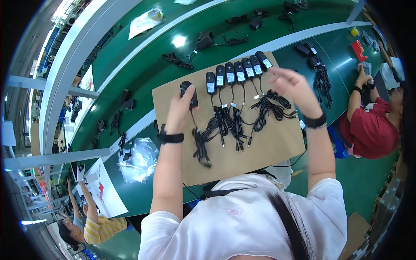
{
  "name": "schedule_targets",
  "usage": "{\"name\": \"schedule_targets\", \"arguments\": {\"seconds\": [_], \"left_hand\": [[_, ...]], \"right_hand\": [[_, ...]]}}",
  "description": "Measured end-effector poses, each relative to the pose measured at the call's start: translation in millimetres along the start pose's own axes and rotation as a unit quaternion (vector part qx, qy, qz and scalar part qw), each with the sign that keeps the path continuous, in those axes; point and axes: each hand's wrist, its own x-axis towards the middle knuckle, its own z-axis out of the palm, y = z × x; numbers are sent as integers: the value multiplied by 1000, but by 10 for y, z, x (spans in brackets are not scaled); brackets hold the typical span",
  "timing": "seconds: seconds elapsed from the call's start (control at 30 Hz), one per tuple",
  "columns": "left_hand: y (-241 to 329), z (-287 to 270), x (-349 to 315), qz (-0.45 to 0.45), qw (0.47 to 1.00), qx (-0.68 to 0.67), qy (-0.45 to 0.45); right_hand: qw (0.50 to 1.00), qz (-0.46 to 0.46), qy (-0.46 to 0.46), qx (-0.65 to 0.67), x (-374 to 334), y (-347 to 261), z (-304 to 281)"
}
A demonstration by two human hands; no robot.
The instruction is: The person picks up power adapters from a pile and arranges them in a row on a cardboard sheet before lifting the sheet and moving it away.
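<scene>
My left hand (182,104) is closed around a black power adapter (187,89) over the left part of a brown cardboard sheet (199,169). Its bundled cable (200,147) dangles below, slightly blurred. Several more adapters (230,73) lie side by side in a row along the far part of the cardboard, most with a pale label facing up. Their tied black cables (225,121) bunch toward me. Above the right end of the row, my right hand (292,84) is raised with its fingers apart and nothing in it. A black band circles each wrist.
Clear plastic bags (141,160) lie left of the cardboard. Behind it, a green conveyor (147,52) carries more adapters with cables. Another adapter with a cable bundle (320,78) lies on the right. A co-worker in a red shirt (370,123) sits at the right, another person in yellow stripes (104,229) lower left.
</scene>
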Motion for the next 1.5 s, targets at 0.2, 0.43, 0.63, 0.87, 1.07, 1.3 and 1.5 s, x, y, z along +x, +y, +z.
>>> {"name": "schedule_targets", "arguments": {"seconds": [0.2,0.43,0.63,0.87,1.07,1.3,1.5], "left_hand": [[-790,56,771,166,947,265,72],[-709,187,719,134,940,309,54],[-404,188,350,78,971,215,73],[-244,21,-282,88,980,57,167],[24,84,-733,99,988,-24,118],[565,796,-1048,146,969,-145,-137],[884,895,-1378,201,917,-341,-45]], "right_hand": [[935,50,284,-206,572,814,-1326],[706,120,351,-604,1189,1631,-2449],[726,297,279,-555,1487,1672,-2473],[749,309,266,-522,1271,1610,-2319],[768,-47,365,-524,769,784,-2156],[788,-336,181,-483,134,-853,-268],[840,-425,58,-333,-372,-813,1078]]}}
